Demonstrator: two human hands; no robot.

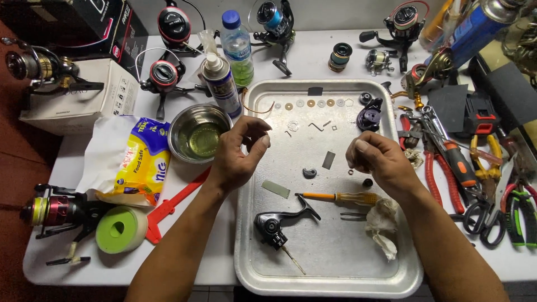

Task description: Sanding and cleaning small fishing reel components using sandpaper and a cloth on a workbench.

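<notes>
My left hand hovers over the left edge of a metal tray, its fingers curled and pinched near something too small to make out. My right hand is loosely curled over the tray's right side, near a small dark ring; I cannot tell if it holds anything. On the tray lie a black reel body, a yellow-handled screwdriver, a row of small washers, a purple reel part and a crumpled tissue.
A steel bowl of liquid, a spray can and a water bottle stand left of the tray. Pliers and scissors crowd the right. Fishing reels line the back; a tissue pack and tape roll lie left.
</notes>
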